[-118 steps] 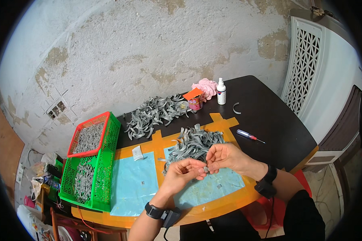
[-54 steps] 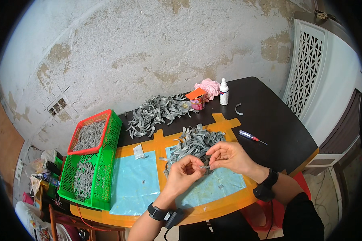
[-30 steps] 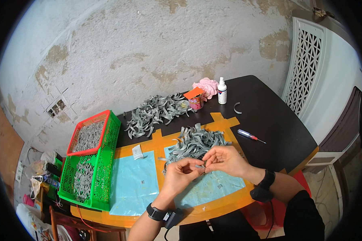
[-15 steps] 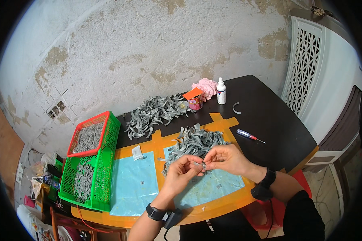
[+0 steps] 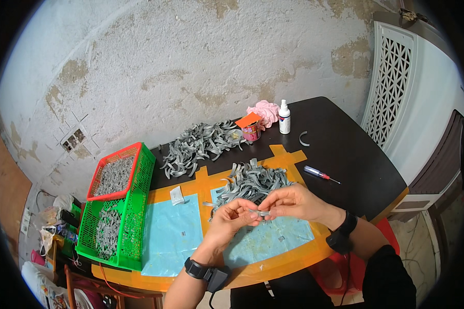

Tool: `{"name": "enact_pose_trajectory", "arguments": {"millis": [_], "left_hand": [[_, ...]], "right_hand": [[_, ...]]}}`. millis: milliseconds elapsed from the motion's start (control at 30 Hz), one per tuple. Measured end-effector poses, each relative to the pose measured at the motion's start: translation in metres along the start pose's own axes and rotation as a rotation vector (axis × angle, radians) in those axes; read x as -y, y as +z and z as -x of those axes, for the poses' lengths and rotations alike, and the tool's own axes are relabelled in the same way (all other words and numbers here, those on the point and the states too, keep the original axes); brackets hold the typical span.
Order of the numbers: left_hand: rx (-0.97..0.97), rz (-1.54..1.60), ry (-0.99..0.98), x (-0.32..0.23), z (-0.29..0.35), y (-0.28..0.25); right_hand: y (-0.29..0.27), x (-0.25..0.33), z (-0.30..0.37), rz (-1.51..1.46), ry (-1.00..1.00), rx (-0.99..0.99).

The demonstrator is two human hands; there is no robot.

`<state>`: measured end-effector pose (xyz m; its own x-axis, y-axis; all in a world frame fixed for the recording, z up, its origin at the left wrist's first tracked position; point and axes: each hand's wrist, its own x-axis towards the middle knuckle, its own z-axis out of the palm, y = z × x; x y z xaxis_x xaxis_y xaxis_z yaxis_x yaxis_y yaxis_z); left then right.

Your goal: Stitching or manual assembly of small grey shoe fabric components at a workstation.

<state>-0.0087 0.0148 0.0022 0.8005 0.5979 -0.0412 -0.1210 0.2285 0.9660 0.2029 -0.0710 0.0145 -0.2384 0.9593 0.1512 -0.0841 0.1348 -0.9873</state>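
Between my two hands is a small grey strip piece (image 5: 263,212), pinched at both ends above the blue sheet. My left hand (image 5: 232,219) closes thumb and fingers on its left end. My right hand (image 5: 294,202) pinches the other end, with the fingertips covering part of the piece. Just beyond the hands lies a heap of curved grey strips (image 5: 252,181). A second, larger heap of grey strips (image 5: 201,144) is spread on the dark tabletop farther back.
At left, a green basket (image 5: 126,221) and a red-rimmed basket (image 5: 134,175) hold small grey pieces. A screwdriver (image 5: 319,173), a single curved strip (image 5: 303,138), a white spray bottle (image 5: 284,118), a tin (image 5: 251,132) and pink cloth (image 5: 265,110) lie around. Orange tape (image 5: 288,157) borders the blue sheets (image 5: 172,242).
My hands have drawn slightly apart, so more of the small grey strip piece shows between the fingertips. My right hand has shifted a little to the right.
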Motion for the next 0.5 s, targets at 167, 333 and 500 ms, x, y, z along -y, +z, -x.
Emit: {"name": "enact_pose_trajectory", "arguments": {"millis": [167,333,500], "left_hand": [[0.034,0.056,-0.018,-0.001,0.001,-0.002],[0.051,0.019,-0.037,0.002,-0.001,-0.003],[0.069,0.024,-0.034,0.006,-0.001,0.000]], "right_hand": [[-0.005,-0.009,-0.002,-0.012,-0.107,0.123],[-0.005,-0.020,-0.003,-0.093,-0.080,0.138],[-0.006,-0.014,-0.002,-0.105,0.048,0.172]]}}
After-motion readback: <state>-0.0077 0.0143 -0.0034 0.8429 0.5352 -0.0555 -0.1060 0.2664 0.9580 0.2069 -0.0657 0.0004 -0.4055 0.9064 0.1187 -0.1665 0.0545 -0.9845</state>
